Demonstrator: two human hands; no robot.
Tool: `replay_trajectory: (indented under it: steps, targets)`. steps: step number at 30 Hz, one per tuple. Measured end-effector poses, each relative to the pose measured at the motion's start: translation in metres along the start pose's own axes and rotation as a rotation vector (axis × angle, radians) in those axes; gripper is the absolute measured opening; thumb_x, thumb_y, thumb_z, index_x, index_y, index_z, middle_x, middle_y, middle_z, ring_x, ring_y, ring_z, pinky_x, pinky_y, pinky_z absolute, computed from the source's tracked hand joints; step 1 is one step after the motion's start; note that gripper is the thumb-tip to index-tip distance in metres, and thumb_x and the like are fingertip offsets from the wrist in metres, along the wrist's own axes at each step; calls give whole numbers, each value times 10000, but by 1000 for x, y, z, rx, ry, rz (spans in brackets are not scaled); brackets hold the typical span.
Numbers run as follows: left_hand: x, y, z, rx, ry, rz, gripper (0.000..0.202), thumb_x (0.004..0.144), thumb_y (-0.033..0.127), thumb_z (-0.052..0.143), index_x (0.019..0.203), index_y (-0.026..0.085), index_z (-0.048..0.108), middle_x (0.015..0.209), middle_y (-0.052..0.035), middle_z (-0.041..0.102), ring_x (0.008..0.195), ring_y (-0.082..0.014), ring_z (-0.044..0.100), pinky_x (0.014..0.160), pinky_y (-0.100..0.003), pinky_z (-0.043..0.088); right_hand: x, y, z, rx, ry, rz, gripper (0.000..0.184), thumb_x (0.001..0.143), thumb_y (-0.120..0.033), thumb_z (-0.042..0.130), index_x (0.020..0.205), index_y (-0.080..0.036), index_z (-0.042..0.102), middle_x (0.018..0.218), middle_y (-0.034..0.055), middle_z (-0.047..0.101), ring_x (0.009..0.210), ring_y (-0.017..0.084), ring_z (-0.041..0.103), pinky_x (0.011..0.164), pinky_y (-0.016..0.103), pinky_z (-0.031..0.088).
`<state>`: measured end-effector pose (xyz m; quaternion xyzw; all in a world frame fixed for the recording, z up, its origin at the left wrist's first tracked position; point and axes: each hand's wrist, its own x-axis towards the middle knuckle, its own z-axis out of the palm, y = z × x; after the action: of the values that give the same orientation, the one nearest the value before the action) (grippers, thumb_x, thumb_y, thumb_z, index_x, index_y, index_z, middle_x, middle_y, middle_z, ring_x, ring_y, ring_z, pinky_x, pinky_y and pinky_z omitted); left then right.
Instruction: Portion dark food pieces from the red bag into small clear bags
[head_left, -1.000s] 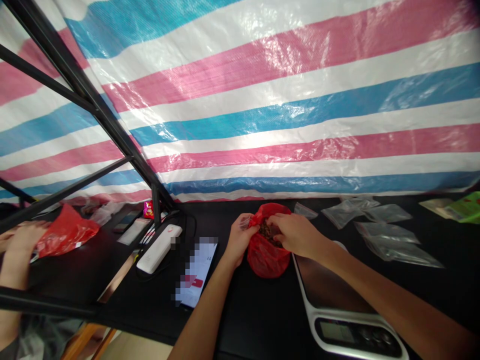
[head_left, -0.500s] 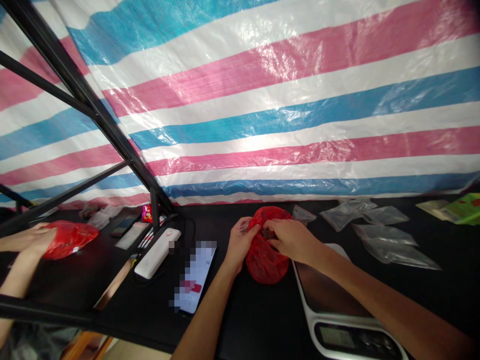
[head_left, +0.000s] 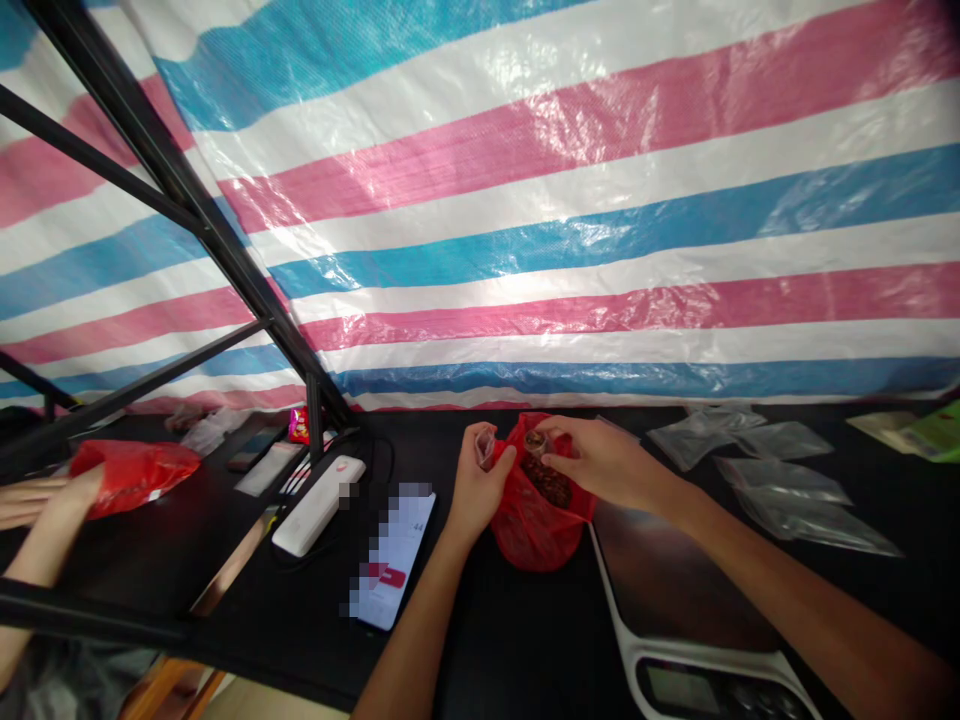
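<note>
An opened red plastic bag stands on the black table, with dark brown granules showing inside. My left hand is closed at the bag's left rim; a small clear plastic bag is gripped in its fingers, and its thumb presses by the red plastic. Over the mouth of the red bag, my right hand pinches a small round cup-like thing with brown bits in it. A kitchen scale with a steel top lies under my right forearm.
Clear zip bags lie at the right, near a green packet. Left of my arm are a phone and a white power strip. Beyond a black metal frame, another person's hand reaches into a red bag.
The red bag's mouth has opened wider, so the granules now show. My right hand has lifted slightly with the cup-like thing. At left, the other person's hand went deeper into their red bag.
</note>
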<state>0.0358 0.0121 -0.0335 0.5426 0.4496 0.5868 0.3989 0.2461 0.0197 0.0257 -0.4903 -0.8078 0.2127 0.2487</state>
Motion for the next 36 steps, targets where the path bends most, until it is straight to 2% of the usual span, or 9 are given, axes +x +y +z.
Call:
replay_trajectory:
  steps: [4, 8, 12, 17, 20, 23, 27, 33, 36]
  targets:
    - [-4, -4, 2, 153, -24, 51, 230, 855, 290, 764, 1032, 219, 637, 947, -11, 612, 892, -177, 602, 839, -296, 486, -1, -9, -7, 36, 60, -134, 329, 965, -294, 638, 1288, -274, 701, 1266, 52, 757, 1141, 257, 709, 1000, 374, 524]
    - [-11, -3, 4, 320, -72, 109, 231, 859, 222, 736, 1082, 227, 679, 1019, -43, 624, 972, -213, 609, 881, -321, 476, -6, -22, -5, -72, 32, -226, 341, 982, -246, 609, 1312, -254, 693, 1267, 75, 714, 1099, 245, 707, 967, 364, 546]
    - [-15, 2, 5, 350, -128, 135, 369, 797, 135, 731, 1146, 229, 659, 1059, -51, 610, 995, -229, 604, 889, -333, 486, -11, -29, 5, -219, 21, -310, 407, 978, -208, 606, 1378, -244, 667, 1203, 105, 682, 1071, 261, 686, 944, 395, 570]
    - [-14, 3, 6, 356, -148, 127, 288, 782, 82, 704, 1028, 227, 672, 1007, -36, 620, 959, -218, 610, 869, -325, 481, -12, -31, 15, -317, 90, -417, 487, 971, -107, 543, 1435, -229, 632, 1191, 140, 639, 1150, 323, 623, 982, 503, 565]
    - [-12, 1, 5, 357, -142, 151, 272, 798, 101, 721, 1033, 235, 698, 1024, -42, 650, 991, -231, 606, 886, -337, 481, -12, -31, 16, -241, 18, -461, 576, 956, -19, 476, 1482, -234, 572, 1229, 127, 609, 1087, 269, 649, 946, 431, 587]
    - [-10, 1, 3, 399, -149, 226, 231, 813, 120, 737, 1012, 233, 707, 1011, -42, 678, 1010, -246, 575, 896, -350, 463, -11, -29, 13, -95, -26, -473, 613, 976, -25, 468, 1538, -268, 493, 1273, 107, 588, 1074, 222, 664, 944, 366, 588]
    - [-10, 6, 3, 463, -146, 276, 191, 819, 141, 762, 980, 226, 705, 999, -46, 685, 1002, -255, 543, 891, -358, 442, -8, -23, 14, -45, 11, -437, 491, 1020, -121, 515, 1488, -268, 539, 1245, 102, 603, 1070, 232, 674, 956, 381, 587]
    - [-10, 11, 4, 414, -170, 249, 184, 818, 167, 765, 985, 241, 741, 954, -46, 708, 976, -258, 566, 877, -363, 449, -9, -23, 20, -92, 27, -563, 584, 829, 91, 495, 1286, -237, 652, 1308, 112, 617, 1266, 274, 587, 1079, 450, 525]
    - [-10, 9, 3, 379, -180, 213, 222, 786, 140, 761, 983, 243, 751, 957, -42, 714, 957, -249, 589, 864, -353, 463, -8, -23, 17, -111, 20, -511, 497, 912, -1, 542, 1339, -238, 634, 1243, 105, 644, 1137, 260, 649, 991, 418, 566]
